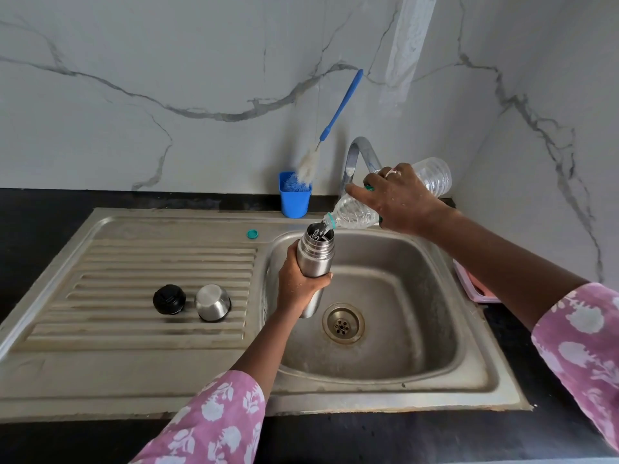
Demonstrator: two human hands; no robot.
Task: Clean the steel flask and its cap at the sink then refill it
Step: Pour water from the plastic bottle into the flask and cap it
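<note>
Steel flask (315, 259) clasped mid-body in our left hand (298, 283); our right hand (398, 199) grips the tilted plastic bottle (355, 214) at its mouth.

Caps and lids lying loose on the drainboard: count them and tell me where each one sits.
3. The black stopper and the steel cup lid sit side by side mid-drainboard; the small teal bottle cap lies near the back edge. None appears hidden.

A home kitchen: steel sink (469, 380) with drainboard (134, 296), tap (356, 155), marble wall (167, 78), bottle brush (335, 118).
</note>
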